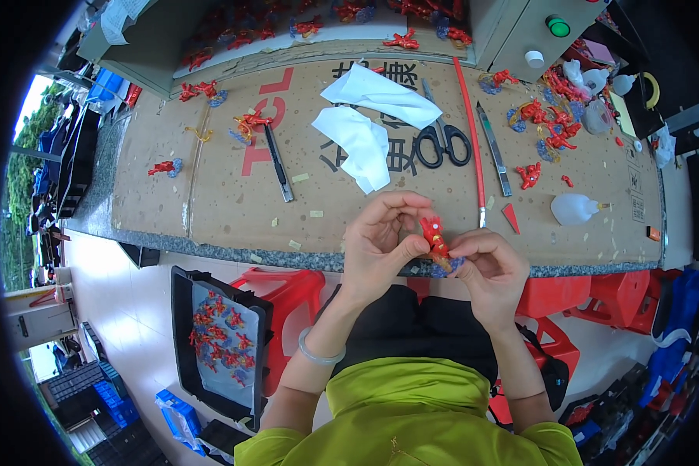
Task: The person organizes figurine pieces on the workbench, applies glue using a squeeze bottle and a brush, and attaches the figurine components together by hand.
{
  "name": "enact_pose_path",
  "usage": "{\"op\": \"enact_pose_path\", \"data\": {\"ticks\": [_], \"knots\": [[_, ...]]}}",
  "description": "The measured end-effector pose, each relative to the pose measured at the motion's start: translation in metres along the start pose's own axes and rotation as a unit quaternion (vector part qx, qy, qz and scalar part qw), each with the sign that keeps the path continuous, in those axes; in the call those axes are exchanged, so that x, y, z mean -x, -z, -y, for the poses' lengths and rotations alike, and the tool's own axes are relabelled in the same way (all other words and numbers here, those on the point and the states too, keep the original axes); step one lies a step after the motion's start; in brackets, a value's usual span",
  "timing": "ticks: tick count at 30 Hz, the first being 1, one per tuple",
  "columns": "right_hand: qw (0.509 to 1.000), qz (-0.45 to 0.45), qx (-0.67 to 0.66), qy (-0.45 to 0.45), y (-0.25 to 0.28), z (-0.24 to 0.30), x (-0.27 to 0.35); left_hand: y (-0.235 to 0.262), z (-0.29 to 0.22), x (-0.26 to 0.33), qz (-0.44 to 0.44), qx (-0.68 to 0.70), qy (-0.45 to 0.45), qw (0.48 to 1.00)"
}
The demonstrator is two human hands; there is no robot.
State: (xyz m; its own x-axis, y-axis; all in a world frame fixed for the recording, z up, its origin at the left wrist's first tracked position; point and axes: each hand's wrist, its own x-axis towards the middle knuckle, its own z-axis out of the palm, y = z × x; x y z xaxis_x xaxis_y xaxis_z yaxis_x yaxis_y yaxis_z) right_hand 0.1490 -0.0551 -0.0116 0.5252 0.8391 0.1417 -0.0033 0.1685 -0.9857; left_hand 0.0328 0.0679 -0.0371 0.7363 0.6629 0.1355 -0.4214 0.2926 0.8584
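Observation:
In front of me, at the table's near edge, I hold a small red and gold figurine [436,240] upright with its head toward the far side. The thumb of my left hand [377,247] presses its side, and the curled fingers sit around its upper part. My right hand [489,272] pinches the translucent blue-purple base [447,268] under the figurine. Both hands are closed; the fingertips partly hide the figurine's lower body. Two white cloths [357,144] lie beyond my hands, beside black-handled scissors [443,145].
Cardboard [233,202] covers the table. A grey cutter [278,163], a red stick [471,132], a steel blade [494,147] and a squeeze bottle [576,209] lie on it. More figurines [555,128] stand at right. A black tray [180,334] of figurines sits lower left, beside red stools [287,299].

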Motion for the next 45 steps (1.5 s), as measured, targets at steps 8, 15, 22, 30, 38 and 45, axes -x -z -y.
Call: {"op": "enact_pose_path", "data": {"ticks": [8,15,22,30,38,45], "knots": [[0.843,-0.018,0.436,0.315,-0.006,0.019,-0.011,-0.016,-0.004,0.014,-0.030,-0.061,-0.028,0.997],[0.854,-0.027,0.416,0.310,-0.012,0.013,-0.009,-0.028,-0.013,0.023,-0.078,0.014,0.081,0.994],[0.866,-0.033,0.389,0.313,-0.011,0.012,-0.004,-0.026,-0.011,0.029,-0.083,0.048,0.109,0.989],[0.857,-0.011,0.399,0.326,-0.012,0.011,0.004,-0.034,-0.012,0.029,-0.097,0.030,0.081,0.992],[0.945,-0.064,0.273,0.165,-0.004,0.033,0.009,-0.029,-0.017,0.033,-0.105,-0.047,0.086,0.990],[0.932,-0.123,0.341,-0.027,0.006,0.031,-0.021,-0.028,-0.013,0.037,-0.100,-0.056,0.092,0.989]]}}
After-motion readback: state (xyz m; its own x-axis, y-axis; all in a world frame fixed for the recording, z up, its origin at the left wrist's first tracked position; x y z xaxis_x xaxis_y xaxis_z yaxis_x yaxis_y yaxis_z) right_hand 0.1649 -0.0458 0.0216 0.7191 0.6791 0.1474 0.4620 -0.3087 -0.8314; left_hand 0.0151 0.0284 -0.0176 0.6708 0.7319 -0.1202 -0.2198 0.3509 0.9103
